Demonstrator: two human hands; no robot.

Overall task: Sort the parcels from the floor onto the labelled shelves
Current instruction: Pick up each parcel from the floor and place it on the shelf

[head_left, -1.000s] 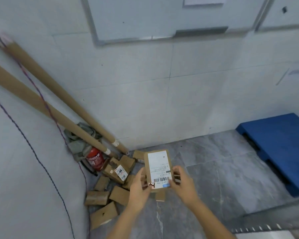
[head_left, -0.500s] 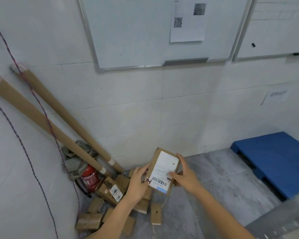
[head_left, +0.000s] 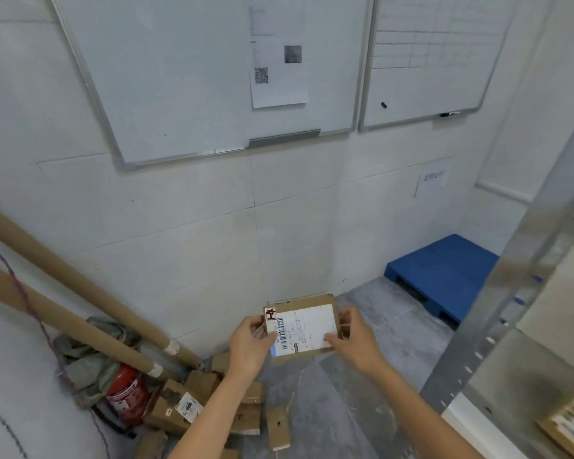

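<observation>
Parcel [head_left: 307,326] between both hands [head_left: 251,342] [head_left: 357,342]

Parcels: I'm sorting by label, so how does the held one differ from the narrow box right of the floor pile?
The held parcel is up between the left hand and right hand; the narrow box lies on the floor. The held parcel shows a big white barcode label; the narrow box only a small dark mark. Both are brown cardboard.
</observation>
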